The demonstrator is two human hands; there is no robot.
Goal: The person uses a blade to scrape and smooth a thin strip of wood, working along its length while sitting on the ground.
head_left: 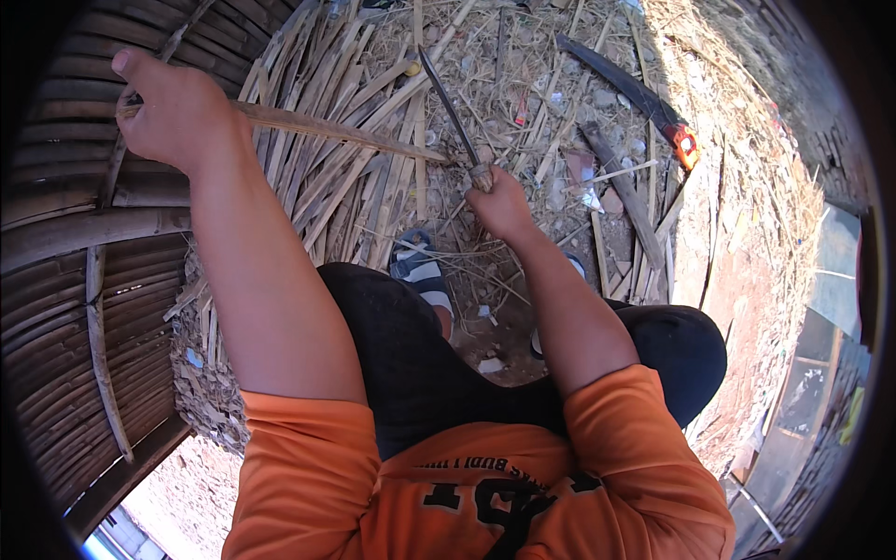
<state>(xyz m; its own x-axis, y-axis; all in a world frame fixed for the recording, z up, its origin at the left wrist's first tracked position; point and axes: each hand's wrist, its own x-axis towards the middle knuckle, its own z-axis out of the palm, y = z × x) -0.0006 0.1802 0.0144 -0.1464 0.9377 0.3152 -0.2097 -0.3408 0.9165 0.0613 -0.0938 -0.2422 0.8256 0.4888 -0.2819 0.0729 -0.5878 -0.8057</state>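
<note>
My left hand (182, 117) is raised at the upper left, its fingers wrapped round one end of a long wooden or bamboo strip (345, 136). The strip slants down to the right, and its far end comes close to my right hand (505, 203). That hand is closed on the handle of a long, narrow-bladed knife (450, 109), whose dark blade points up and away to the left. Many split strips (327, 84) lie in a loose heap on the ground beneath the held strip.
A handsaw (625, 86) with a dark blade and an orange handle lies at the far right. Near it is a dark wooden stick (627, 191) among straw and shavings. A woven bamboo wall (56, 336) stands close on the left. My sandalled foot (418, 266) rests in front.
</note>
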